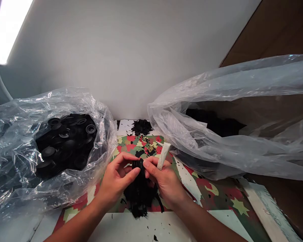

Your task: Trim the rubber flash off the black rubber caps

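Observation:
A small black ribbed part (136, 164) is held between both hands above the middle of the table. My left hand (120, 174) pinches it from the left with thumb and fingertips. From the right, my right hand (164, 178) has its thumb and fingers closed at the part's edge. A whitish wrapped stick or strip (163, 156) stands up between the fingers of my right hand. Beneath the hands lies a pile of black scraps (141, 198) on the patterned red and green cover (209, 198).
A clear plastic bag (101, 124) with several black round parts (68, 141) stands at left. Another plastic bag (242, 151) with black material lies open at right, by a cardboard box (275, 37). More black scraps (142, 127) lie at the back. A lamp (8, 30) shines upper left.

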A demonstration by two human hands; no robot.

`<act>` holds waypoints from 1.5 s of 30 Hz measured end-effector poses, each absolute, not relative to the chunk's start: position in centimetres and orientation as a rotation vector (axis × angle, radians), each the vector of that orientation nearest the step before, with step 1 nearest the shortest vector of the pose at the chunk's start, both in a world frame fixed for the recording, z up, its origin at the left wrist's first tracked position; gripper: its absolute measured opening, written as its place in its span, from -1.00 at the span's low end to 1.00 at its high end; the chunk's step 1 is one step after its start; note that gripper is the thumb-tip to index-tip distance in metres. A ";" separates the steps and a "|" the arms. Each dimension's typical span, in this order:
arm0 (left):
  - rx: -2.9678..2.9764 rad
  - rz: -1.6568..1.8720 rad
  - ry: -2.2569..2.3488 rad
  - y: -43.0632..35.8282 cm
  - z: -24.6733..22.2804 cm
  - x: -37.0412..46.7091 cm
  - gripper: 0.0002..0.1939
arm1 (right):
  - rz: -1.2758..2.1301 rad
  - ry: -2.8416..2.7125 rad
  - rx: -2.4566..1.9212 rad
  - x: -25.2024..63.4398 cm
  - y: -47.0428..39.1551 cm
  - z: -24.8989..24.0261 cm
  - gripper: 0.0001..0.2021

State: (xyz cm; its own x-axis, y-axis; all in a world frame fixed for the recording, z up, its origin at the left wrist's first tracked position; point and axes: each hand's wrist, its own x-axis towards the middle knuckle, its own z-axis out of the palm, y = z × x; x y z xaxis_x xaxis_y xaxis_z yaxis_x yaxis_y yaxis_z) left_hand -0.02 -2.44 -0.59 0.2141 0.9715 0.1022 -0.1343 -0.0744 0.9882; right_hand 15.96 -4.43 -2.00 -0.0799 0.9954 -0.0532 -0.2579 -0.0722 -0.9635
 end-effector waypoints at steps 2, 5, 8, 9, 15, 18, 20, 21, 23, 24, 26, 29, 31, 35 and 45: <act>1.267 1.142 0.957 -2.4 -0.4 0.1 -0.72 | 1.379 -1.071 -1.055 15.8 -4.5 -2.1 -0.53; 1.274 1.061 0.989 -2.1 0.1 -0.2 -0.68 | 1.308 -1.134 -1.066 15.8 -4.5 -2.0 -0.55; 1.341 0.995 0.974 -1.7 0.7 -0.7 -0.70 | 1.257 -1.167 -1.046 16.0 -4.6 -1.8 -0.54; 1.365 0.989 0.975 -1.6 0.8 -0.9 -0.71 | 1.254 -1.167 -1.039 16.1 -4.6 -1.7 -0.53; 1.419 1.043 1.016 -1.5 0.8 -1.3 -0.79 | 1.356 -1.081 -1.025 16.1 -4.7 -2.1 -0.53; 1.471 1.078 1.059 -1.5 0.4 -1.4 -0.86 | 1.364 -1.151 -1.037 16.2 -4.6 -2.4 -0.56; 1.552 1.085 1.086 -1.5 0.1 -1.5 -0.90 | 1.259 -1.256 -1.076 16.4 -4.5 -2.4 -0.69; 1.588 1.082 1.095 -1.4 0.0 -1.6 -0.91 | 1.151 -1.316 -1.105 16.6 -4.5 -2.5 -0.77; 1.641 1.078 1.105 -1.4 -0.1 -1.7 -0.91 | 0.840 -1.459 -1.132 17.0 -4.4 -2.4 -0.85; 1.666 1.079 1.110 -1.4 -0.1 -1.7 -0.91 | 0.671 -1.542 -1.111 17.2 -4.5 -2.4 -0.85; 1.734 1.085 1.117 -1.4 -0.1 -1.7 -0.89 | 0.384 -1.692 -1.027 17.4 -4.6 -2.3 -0.87; 1.856 1.083 1.113 -1.6 -0.1 -1.7 -0.90 | 0.148 -1.832 -0.958 17.3 -4.7 -2.2 -0.83; 1.921 1.084 1.098 -1.7 -0.2 -1.7 -0.94 | 0.041 -1.879 -0.957 17.2 -4.9 -2.2 -0.83; 2.042 1.091 1.067 -1.8 -0.5 -1.7 -0.92 | -0.101 -1.894 -0.953 17.0 -5.0 -2.1 -0.83; 2.346 1.238 0.909 -1.6 -0.6 -1.5 -0.94 | -0.096 -1.815 -1.081 16.4 -5.2 -2.0 -0.82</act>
